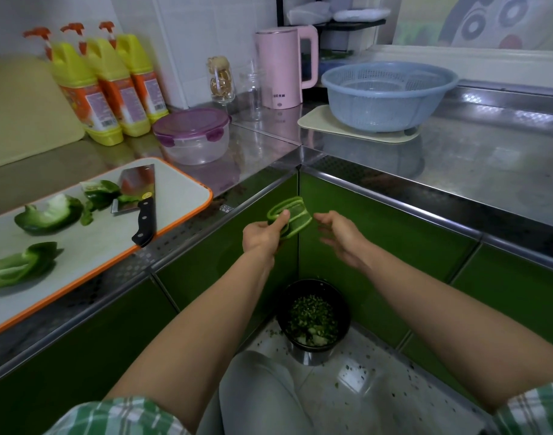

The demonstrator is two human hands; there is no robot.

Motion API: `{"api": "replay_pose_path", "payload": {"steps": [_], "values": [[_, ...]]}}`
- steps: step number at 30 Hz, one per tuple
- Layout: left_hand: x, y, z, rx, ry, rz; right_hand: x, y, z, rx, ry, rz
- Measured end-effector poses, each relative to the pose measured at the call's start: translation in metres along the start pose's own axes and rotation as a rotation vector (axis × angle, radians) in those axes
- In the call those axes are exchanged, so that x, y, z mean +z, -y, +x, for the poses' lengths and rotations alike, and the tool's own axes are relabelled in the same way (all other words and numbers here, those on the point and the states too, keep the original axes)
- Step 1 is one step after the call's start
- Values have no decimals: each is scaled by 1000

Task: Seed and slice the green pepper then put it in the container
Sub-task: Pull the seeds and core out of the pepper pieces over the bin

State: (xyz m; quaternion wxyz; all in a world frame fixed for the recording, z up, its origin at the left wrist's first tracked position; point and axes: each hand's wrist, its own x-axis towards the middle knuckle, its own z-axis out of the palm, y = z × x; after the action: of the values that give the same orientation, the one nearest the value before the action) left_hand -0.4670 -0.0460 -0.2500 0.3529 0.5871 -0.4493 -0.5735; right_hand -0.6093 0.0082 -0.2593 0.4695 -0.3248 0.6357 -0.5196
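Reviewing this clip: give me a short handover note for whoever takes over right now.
Left hand holds a curved green pepper section above the black round floor bin of scraps; right hand open beside it, holding nothing.
Other green pepper chunks and the black-handled cleaver lie on the orange-rimmed white cutting board.
Done: pepper cut into sections.
Left: finish seeding, slice, unlid the purple-lidded clear plastic container on the counter, fill it.
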Motion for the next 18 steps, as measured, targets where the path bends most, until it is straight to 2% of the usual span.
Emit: {"api": "replay_pose_path", "payload": {"steps": [2, 4, 7, 11, 14, 18], "values": [[0, 0, -2, 59, -29, 141, -1, -2, -4, 21, 54, 90], [-2, -3, -5, 140, -112, 347, -3, -1, -9, -23, 106, 49], [-7, -8, -10, 230, -218, 525, -5, 2, -11, -91, 81, 16], [-2, -4, -12, 306, -169, 576, -2, 5, -8, -29, 96, 19], [-2, -4, -11, 308, -211, 559, 0, 3, -9, -80, 155, -20], [-9, -3, -9, 281, -180, 530, -2, 5, -10, -93, 75, 38]]}}
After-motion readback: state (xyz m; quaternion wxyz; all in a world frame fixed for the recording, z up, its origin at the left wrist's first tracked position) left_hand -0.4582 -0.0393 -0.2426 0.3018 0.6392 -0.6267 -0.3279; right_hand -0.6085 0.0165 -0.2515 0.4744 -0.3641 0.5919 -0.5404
